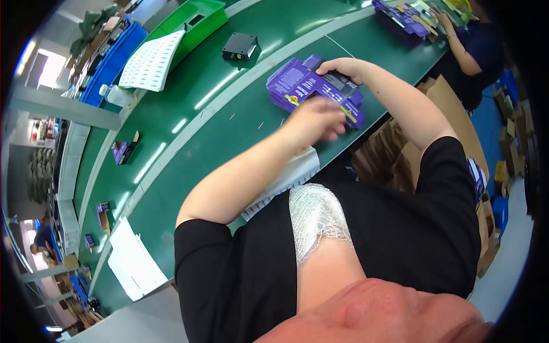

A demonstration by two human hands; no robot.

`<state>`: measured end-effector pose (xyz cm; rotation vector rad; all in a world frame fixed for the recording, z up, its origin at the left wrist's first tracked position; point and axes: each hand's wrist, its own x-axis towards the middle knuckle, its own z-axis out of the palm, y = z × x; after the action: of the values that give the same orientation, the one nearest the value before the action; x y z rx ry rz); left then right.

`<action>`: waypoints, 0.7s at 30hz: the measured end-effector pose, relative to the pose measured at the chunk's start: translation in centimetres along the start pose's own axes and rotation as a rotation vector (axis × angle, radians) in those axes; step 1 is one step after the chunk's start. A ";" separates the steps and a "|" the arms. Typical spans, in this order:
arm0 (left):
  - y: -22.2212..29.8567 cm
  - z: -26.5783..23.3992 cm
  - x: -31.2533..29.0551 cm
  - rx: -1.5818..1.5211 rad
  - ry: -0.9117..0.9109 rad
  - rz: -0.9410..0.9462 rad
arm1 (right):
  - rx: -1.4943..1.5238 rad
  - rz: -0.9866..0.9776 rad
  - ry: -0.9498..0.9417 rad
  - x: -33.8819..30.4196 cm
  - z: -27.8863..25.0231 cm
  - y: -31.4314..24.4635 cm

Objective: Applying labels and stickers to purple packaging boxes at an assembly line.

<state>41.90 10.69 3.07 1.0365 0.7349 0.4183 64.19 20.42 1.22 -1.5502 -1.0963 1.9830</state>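
Observation:
A stack of flat purple cartons (293, 80) with black panels and yellow marks lies on the green worktop in front of me. My right hand (347, 70) grips the topmost carton at its far side, fingers bent over the black panel (337, 84). Over the near side of the stack is my left hand (315, 121), smeared by motion. Its fingers are curled, and whether they touch or hold a carton cannot be made out. Partly under my left forearm lies a printed sheet (297, 171) at the table edge.
A black box (240, 47) stands beyond the stack. Farther left are a green bin (206, 26), a printed sheet (151, 60) and a blue bin (111, 66). Small open purple cartons (121, 151) and white papers (132, 260) lie leftward. A co-worker (477, 48) sits at the far right beside purple cartons (400, 24).

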 end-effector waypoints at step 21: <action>-2.5 -6.7 -8.0 0.046 0.525 0.130 | -0.976 -0.303 -0.452 10.0 4.4 -8.3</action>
<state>31.47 8.62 1.62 1.0299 1.1508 0.8059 55.67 31.21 1.71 -1.1604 -2.5743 1.6781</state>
